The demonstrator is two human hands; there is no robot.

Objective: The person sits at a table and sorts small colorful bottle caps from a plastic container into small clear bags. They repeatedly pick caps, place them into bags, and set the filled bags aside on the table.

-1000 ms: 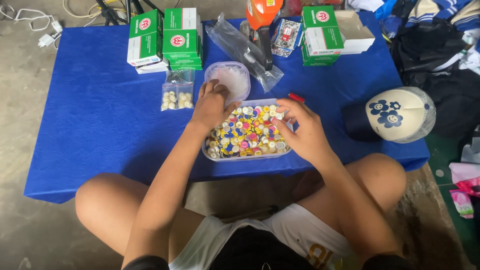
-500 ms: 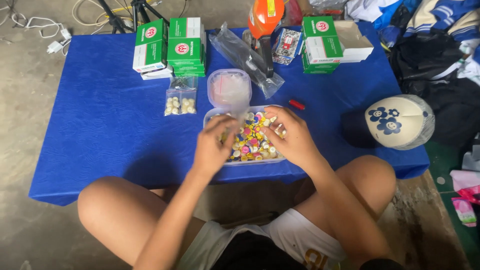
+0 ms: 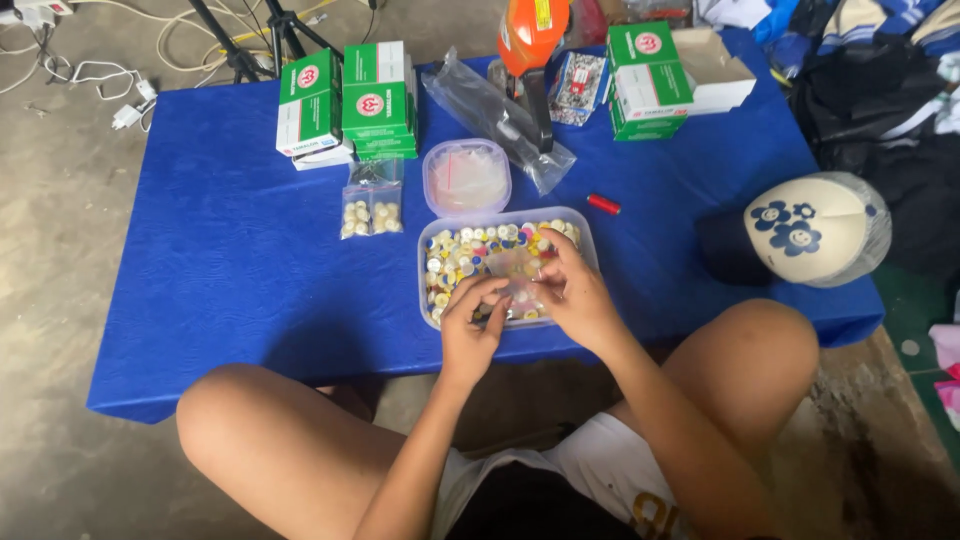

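1. The clear rectangular plastic tray [image 3: 590, 240] of small coloured buttons [image 3: 470, 250] lies on the blue table [image 3: 220, 270], long axis left to right.
2. A small clear plastic bag [image 3: 520, 282] is pinched between left hand [image 3: 468, 330] and right hand [image 3: 578, 300], over the tray's near half.
3. Green-and-white cardboard boxes [image 3: 345, 100] stand behind it.
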